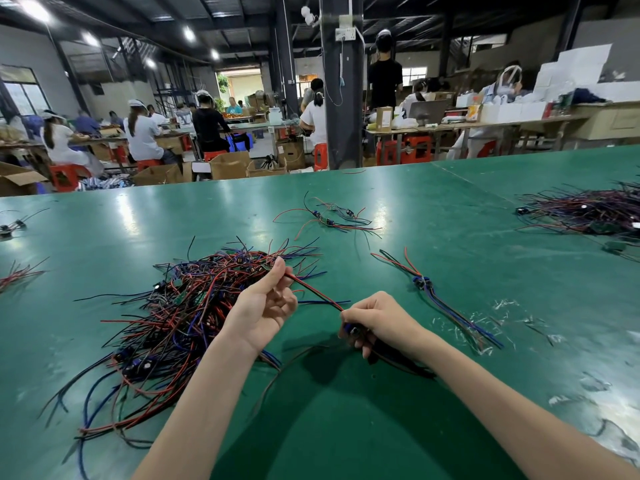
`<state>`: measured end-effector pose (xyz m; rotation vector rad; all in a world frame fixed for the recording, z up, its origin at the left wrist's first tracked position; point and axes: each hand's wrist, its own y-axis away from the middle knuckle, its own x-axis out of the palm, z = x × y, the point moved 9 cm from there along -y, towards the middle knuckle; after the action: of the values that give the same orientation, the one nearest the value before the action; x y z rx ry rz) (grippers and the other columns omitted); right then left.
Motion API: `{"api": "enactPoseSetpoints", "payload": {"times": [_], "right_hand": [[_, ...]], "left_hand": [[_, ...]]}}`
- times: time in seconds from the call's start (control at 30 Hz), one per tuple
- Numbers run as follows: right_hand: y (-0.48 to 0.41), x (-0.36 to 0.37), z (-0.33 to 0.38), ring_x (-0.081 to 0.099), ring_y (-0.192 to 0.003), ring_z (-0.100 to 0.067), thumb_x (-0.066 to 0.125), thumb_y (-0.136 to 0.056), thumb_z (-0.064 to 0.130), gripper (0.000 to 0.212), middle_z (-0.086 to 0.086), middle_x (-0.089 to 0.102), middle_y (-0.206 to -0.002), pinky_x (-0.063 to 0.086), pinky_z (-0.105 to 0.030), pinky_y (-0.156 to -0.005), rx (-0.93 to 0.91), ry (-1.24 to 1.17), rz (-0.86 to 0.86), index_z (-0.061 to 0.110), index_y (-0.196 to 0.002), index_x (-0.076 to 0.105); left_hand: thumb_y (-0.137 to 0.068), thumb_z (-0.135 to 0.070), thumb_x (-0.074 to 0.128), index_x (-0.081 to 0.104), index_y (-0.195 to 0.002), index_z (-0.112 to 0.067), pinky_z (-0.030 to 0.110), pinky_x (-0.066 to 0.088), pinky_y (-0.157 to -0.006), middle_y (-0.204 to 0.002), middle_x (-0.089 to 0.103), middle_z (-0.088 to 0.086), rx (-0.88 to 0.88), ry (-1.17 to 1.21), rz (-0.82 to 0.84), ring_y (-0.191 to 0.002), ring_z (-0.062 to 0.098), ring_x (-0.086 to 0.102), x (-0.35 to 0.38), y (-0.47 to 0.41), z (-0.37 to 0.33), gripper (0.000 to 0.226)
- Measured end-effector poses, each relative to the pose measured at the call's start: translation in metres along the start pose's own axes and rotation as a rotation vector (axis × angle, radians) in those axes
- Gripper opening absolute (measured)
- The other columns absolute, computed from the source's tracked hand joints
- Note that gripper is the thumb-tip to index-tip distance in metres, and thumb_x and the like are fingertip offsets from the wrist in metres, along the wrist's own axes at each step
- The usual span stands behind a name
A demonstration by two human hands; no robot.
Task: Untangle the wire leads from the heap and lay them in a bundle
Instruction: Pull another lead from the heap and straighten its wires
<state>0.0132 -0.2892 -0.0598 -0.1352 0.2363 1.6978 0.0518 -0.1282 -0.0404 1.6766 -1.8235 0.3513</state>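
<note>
A red-and-black wire lead [313, 292] runs taut above the green table [450, 209], its ten-o'clock end pinched by the left hand [265, 308] beside the heap [180, 313], its four-o'clock end gripped in the right hand's [375, 322] curled fingers, a laid bundle [436, 296] at three o'clock.

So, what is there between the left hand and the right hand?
In the head view, a red and black wire lead runs taut from the left hand to the right hand. Under it is bare green table.

Heap [173, 317] red, blue, black wires; table [450, 209] green.
</note>
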Motion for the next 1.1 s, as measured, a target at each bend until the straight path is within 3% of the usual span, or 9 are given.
{"api": "enactPoseSetpoints", "payload": {"times": [0.17,0.4,0.6,0.93,1.0,1.1], "right_hand": [[0.001,0.005,-0.002,0.051,-0.04,-0.018,0.057,-0.087,0.015,0.029,-0.011,0.06,-0.056,0.042,-0.02,-0.037,0.015,0.017,0.046,0.005,-0.064,0.07],[-0.002,0.003,0.001,0.052,-0.043,-0.017,0.058,-0.088,0.015,0.03,-0.01,0.062,-0.055,0.044,-0.022,-0.04,-0.012,0.001,0.051,0.008,-0.061,0.07],[0.001,0.017,0.006,0.054,-0.047,-0.015,0.06,-0.08,0.02,0.024,-0.007,0.065,-0.058,0.046,-0.023,-0.041,-0.041,-0.01,0.142,0.009,-0.062,0.072],[0.002,0.011,0.008,0.051,-0.045,-0.017,0.058,-0.086,0.014,0.028,-0.009,0.064,-0.058,0.046,-0.022,-0.043,-0.036,0.01,0.116,0.008,-0.062,0.071],[0.003,0.016,0.01,0.051,-0.044,-0.016,0.059,-0.086,0.015,0.029,-0.008,0.064,-0.059,0.046,-0.023,-0.043,-0.044,0.003,0.156,0.011,-0.061,0.072],[0.008,0.023,0.013,0.052,-0.047,-0.017,0.059,-0.087,0.015,0.027,-0.007,0.063,-0.058,0.046,-0.023,-0.043,-0.076,0.011,0.212,0.008,-0.065,0.073]], "left_hand": [[-0.087,-0.025,0.062,0.069,-0.054,-0.008,0.015,0.043,-0.04,-0.052,0.058,-0.002,0.022,0.05,-0.018,-0.037,0.005,0.043,-0.006,-0.002,-0.005,0.037],[-0.072,-0.023,0.066,0.071,-0.057,-0.007,0.016,0.042,-0.039,-0.053,0.058,-0.001,0.013,0.082,0.061,-0.038,0.006,0.043,0.002,-0.001,-0.007,0.023],[-0.089,-0.021,0.06,0.073,-0.054,-0.008,0.015,0.045,-0.044,-0.051,0.059,0.0,0.083,0.059,-0.031,-0.039,0.006,0.045,-0.014,-0.007,-0.015,0.039],[-0.088,-0.02,0.061,0.073,-0.057,-0.008,0.014,0.046,-0.043,-0.05,0.06,-0.001,0.119,0.03,-0.045,-0.038,0.004,0.046,-0.012,-0.005,-0.017,0.035],[-0.087,-0.019,0.064,0.072,-0.067,-0.007,0.015,0.046,-0.045,-0.051,0.061,-0.004,0.219,-0.083,-0.169,-0.04,0.003,0.044,-0.025,-0.005,-0.024,0.025],[-0.082,-0.022,0.072,0.072,-0.07,-0.015,0.021,0.043,-0.052,-0.052,0.058,-0.006,0.566,-0.506,-0.37,-0.047,0.007,0.043,-0.035,0.006,-0.05,0.014]]}}
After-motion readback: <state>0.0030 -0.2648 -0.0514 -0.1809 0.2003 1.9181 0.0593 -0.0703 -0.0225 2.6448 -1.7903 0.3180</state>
